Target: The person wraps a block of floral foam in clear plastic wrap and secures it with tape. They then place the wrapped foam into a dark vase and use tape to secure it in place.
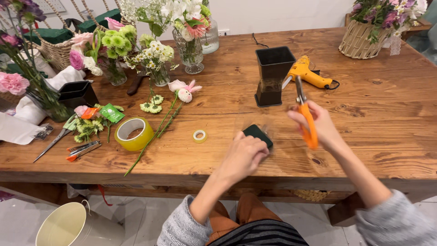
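The dark green foam block [258,135] lies near the table's [373,118] front edge, bare wood open to its right. It is small, flat and dark. The left hand [243,155] presses down on it; the right hand [318,125] grips orange-handled scissors [306,114], blades up, just right of the block.

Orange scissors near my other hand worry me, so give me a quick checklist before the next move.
1. Right hand grips the orange scissors: ok.
2. Blades open or closed: cannot tell, blurred.
3. Left hand rests on the dark green block: ok.
4. Scissors apart from the left hand: ok.
5. Black vase upright behind the block: ok.
6. Yellow glue gun lies beyond the scissors: ok.
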